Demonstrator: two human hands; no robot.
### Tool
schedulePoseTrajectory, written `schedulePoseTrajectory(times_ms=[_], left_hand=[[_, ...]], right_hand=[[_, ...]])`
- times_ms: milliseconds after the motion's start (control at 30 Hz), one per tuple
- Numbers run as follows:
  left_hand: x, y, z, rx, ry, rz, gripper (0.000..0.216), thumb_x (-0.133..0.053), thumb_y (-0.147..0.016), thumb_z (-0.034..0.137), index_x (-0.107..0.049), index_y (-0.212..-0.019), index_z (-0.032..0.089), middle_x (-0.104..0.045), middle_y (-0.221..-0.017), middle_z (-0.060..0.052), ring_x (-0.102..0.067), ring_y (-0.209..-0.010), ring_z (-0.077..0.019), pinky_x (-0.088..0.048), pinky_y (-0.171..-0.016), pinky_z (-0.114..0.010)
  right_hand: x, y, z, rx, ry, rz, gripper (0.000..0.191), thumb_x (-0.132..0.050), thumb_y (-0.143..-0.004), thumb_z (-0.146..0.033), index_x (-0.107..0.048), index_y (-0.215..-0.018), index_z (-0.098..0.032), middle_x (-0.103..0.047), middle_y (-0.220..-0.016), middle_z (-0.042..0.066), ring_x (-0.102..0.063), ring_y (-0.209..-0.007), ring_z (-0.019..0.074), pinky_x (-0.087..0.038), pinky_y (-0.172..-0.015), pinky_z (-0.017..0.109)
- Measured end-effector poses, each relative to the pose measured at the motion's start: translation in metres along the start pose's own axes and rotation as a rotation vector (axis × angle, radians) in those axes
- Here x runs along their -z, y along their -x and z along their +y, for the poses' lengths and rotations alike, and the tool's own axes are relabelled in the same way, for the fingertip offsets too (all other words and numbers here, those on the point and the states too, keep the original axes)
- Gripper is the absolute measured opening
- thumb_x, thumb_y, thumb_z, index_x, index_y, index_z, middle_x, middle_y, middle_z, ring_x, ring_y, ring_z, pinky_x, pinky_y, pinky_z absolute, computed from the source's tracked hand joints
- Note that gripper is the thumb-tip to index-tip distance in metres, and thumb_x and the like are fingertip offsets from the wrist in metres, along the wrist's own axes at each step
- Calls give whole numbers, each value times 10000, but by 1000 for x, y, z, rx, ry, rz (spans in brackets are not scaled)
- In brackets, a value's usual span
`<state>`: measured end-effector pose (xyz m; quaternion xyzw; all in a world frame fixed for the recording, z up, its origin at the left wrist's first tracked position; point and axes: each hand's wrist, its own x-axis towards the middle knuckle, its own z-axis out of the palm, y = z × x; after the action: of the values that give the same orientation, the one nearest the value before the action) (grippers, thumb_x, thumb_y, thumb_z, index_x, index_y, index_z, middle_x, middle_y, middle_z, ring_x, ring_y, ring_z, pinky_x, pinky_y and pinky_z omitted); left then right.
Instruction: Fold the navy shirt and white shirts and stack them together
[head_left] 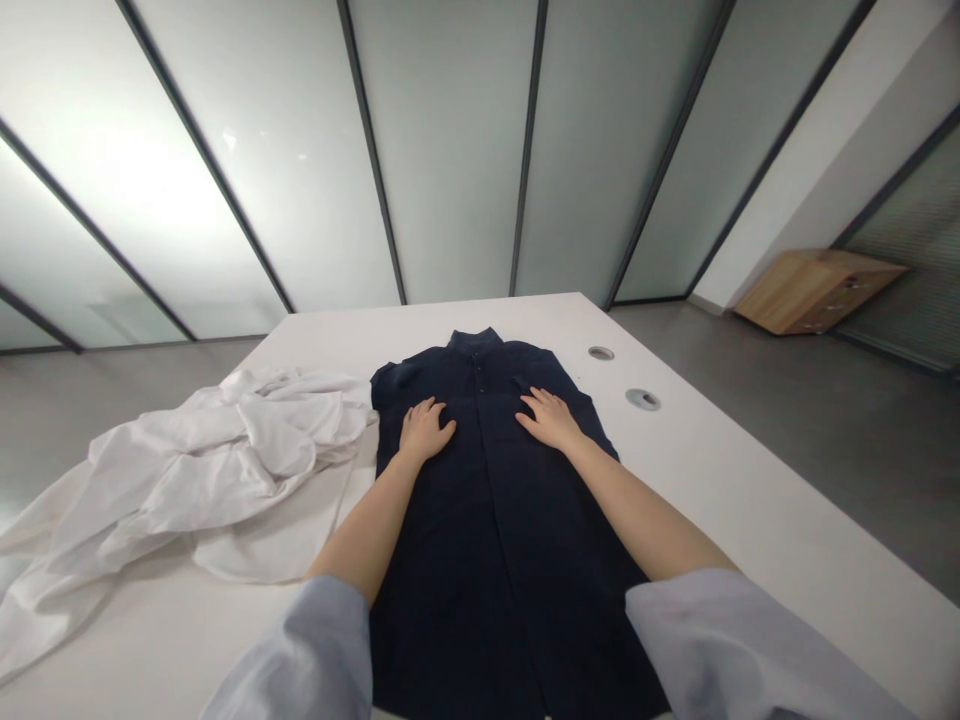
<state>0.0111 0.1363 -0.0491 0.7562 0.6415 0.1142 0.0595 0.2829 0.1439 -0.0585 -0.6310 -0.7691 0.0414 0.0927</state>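
A dark navy button-up shirt (480, 500) lies front side up on the white table (750, 500), its collar pointing away from me and its buttons running down the middle. My left hand (426, 430) rests flat on the left chest of the shirt, fingers stretched out. On the other side of the button line, my right hand (551, 420) lies palm down with its fingers spread. Neither hand grips the cloth. The shirt's sleeves do not show at its sides.
Crumpled white clothing (247, 450) is heaped left of the navy shirt and hangs over the table's left edge. Two round cable grommets (643, 399) are set in the tabletop on the right. A wooden cabinet (810, 290) stands on the floor at the far right, near frosted glass panels (450, 150).
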Motion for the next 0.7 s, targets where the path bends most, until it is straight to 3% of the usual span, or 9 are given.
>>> schedulePoseTrajectory(times_ms=[133, 367, 700], left_hand=[[-4, -2, -3, -6, 17, 36, 489, -500, -881, 425, -556, -1298, 175, -477, -1451, -123, -411, -1354, -267, -306, -1132, -426], [-3, -11, -19, 4, 164, 211, 476, -502, -858, 312, -528, -1309, 162, -559, -1346, -113, -493, -1261, -235, -383, -1092, -371], [7, -33, -42, 288, 32, 241, 499, -428, -889, 295, -512, -1349, 121, -431, -1473, -185, -308, -1408, -344, -266, -1145, -506]], right_hand=[[-3, -1, 2, 9, -7, 10, 544, -433, -946, -474, -509, -1390, -170, -393, -1511, 142, -329, -1399, 318, -270, -1123, 476], [-5, -2, 4, 11, -27, 6, 547, -437, -940, -480, -508, -1387, -172, -388, -1513, 148, -316, -1406, 322, -265, -1125, 483], [-3, -2, 2, 4, -21, -1, 535, -415, -943, -476, -513, -1384, -191, -394, -1513, 128, -320, -1403, 311, -262, -1123, 488]])
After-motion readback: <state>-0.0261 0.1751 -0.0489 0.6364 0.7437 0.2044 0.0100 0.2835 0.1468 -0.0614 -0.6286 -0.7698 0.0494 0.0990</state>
